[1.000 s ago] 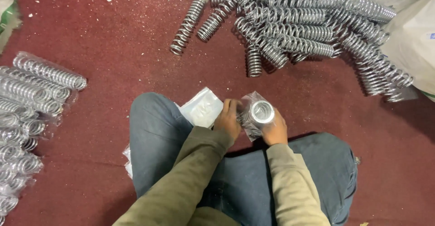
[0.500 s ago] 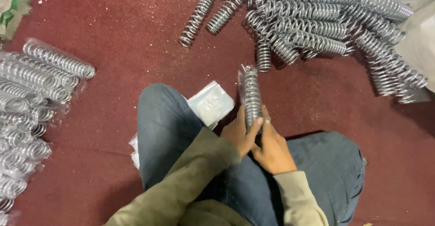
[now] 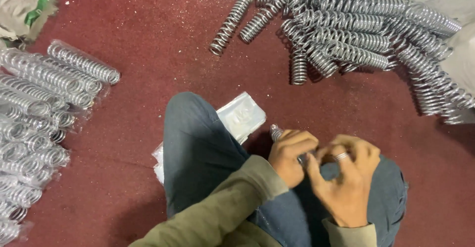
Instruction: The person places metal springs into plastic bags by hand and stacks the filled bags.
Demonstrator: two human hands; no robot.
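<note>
I sit on a dark red floor with my knees up in blue jeans. My left hand [image 3: 291, 154] is closed around a metal coil spring [image 3: 275, 132] in a clear plastic sleeve; only its end sticks out to the left of my fingers. My right hand [image 3: 346, 177], with a ring on one finger, presses against the other end of the same spring, its fingers curled over it. Most of the spring is hidden under both hands. A stack of clear plastic bags [image 3: 242, 115] lies on the floor beside my left knee.
A heap of bare metal springs [image 3: 356, 34] lies at the far right. Several bagged springs [image 3: 44, 103] are lined up along the left edge. A white sack with a green stripe [image 3: 24, 4] sits at the top left corner.
The spring stood upright in my hands half a second ago; now it lies low across my lap, mostly covered by both hands. The camera has tilted slightly.
</note>
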